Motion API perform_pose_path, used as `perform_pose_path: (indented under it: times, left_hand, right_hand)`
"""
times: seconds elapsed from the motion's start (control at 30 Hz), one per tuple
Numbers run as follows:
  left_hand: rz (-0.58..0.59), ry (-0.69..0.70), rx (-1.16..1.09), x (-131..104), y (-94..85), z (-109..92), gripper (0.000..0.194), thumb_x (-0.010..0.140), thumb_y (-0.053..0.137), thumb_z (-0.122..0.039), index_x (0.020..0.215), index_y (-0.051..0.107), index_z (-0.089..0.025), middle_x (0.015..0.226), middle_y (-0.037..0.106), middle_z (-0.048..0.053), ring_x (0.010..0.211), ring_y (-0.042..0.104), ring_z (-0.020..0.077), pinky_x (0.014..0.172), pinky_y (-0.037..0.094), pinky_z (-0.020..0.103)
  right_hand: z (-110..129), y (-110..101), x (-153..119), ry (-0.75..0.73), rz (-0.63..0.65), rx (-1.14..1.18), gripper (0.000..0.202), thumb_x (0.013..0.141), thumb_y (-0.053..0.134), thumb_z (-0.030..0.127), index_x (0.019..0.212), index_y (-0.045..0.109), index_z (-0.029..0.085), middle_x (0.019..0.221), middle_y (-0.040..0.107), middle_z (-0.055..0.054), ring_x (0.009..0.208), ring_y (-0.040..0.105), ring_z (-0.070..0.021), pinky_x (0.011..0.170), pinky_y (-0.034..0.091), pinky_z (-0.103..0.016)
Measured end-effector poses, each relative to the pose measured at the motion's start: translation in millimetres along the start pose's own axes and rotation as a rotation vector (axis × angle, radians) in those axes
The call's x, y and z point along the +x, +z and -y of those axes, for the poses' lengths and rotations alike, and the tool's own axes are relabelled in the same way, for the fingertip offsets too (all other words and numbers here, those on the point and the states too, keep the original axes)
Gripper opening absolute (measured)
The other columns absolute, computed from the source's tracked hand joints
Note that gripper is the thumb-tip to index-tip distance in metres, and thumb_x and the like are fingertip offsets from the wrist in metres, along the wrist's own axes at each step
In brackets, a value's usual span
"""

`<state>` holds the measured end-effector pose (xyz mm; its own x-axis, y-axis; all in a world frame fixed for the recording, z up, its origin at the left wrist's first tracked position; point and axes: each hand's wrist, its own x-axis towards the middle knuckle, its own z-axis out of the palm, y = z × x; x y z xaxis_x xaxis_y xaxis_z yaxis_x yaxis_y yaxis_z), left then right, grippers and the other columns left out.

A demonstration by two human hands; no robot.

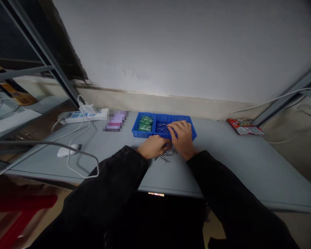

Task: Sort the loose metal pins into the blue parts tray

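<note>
My left hand (pixel 154 147) rests low over the table at the front edge of the blue bins, its fingers curled round and their tips partly hidden. Beside and below it lie several thin metal pins (pixel 165 158) in a loose pile. My right hand (pixel 181 135) reaches across the front wall of the blue bins (pixel 143 134), thumb and fingers drawn together at the middle compartment. Whatever sits between those fingertips is too small to name. Several small metal pieces (pixel 160 128) lie in that compartment. Green packets (pixel 145 123) fill the left one; my right hand partly covers the right one.
Left of the bins lie a blurred purple item (pixel 116 121), a white power strip (pixel 86 116) and a white mouse (pixel 68 150). A cable (pixel 80 142) loops near my left sleeve. A red packet (pixel 245 127) lies at right. The wall (pixel 184 52) rises behind.
</note>
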<state>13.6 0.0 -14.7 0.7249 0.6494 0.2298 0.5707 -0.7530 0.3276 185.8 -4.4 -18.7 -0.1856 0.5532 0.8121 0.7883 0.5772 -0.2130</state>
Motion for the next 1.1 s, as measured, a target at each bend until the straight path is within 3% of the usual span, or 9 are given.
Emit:
perform_pose_path:
  times: [0.23,0.53,0.73,0.9,1.1]
  left_hand:
    - [-0.100,0.006,-0.029,-0.5,-1.2,-0.1,0.014,0.094,0.061,-0.031,0.093,0.070,-0.021,0.070,0.065,0.003,0.063,0.062,0.0185,0.060,0.041,0.027]
    - [-0.490,-0.098,-0.318,-2.1,-12.8,-0.1,0.013,0.101,0.050,-0.030,0.101,0.057,-0.019,0.054,0.045,-0.008,0.048,0.041,0.0106,0.056,0.033,0.024]
    - [-0.518,-0.076,-0.321,-2.7,-13.0,-0.7,0.017,0.099,0.054,-0.031,0.109,0.061,-0.018,0.051,0.037,-0.010,0.046,0.035,0.0095,0.055,0.032,0.024]
    - [-0.540,-0.030,-0.300,-3.2,-10.6,0.7,0.017,0.098,0.057,-0.030,0.106,0.066,-0.018,0.056,0.047,-0.008,0.049,0.042,0.0081,0.057,0.036,0.022]
    - [-0.532,-0.011,-0.305,-2.6,-10.6,2.2,0.018,0.095,0.061,-0.034,0.094,0.067,-0.016,0.055,0.047,-0.008,0.049,0.043,0.0079,0.055,0.036,0.021]
  right_hand:
    - [1.2,-2.0,0.8,0.010,-0.051,0.028,0.016,0.103,0.051,0.024,0.097,0.066,0.021,0.096,0.070,-0.004,0.093,0.056,-0.0232,0.084,0.036,-0.040]
    - [2.3,-3.8,0.9,0.002,-0.015,0.043,0.028,0.105,0.045,0.032,0.084,0.060,0.021,0.083,0.063,-0.003,0.085,0.052,-0.0216,0.078,0.034,-0.037]
    - [-0.6,-1.7,0.5,-0.027,-0.019,0.062,0.030,0.106,0.046,0.031,0.080,0.056,0.020,0.079,0.061,-0.002,0.081,0.050,-0.0212,0.076,0.033,-0.037]
    - [-3.2,-0.6,0.3,-0.041,-0.006,0.045,0.034,0.106,0.045,0.033,0.075,0.053,0.021,0.075,0.058,-0.002,0.078,0.048,-0.0205,0.074,0.031,-0.036]
    - [-4.4,1.0,-1.6,-0.063,0.007,0.072,0.035,0.105,0.047,0.033,0.073,0.052,0.021,0.073,0.057,-0.002,0.077,0.048,-0.0212,0.074,0.033,-0.037]
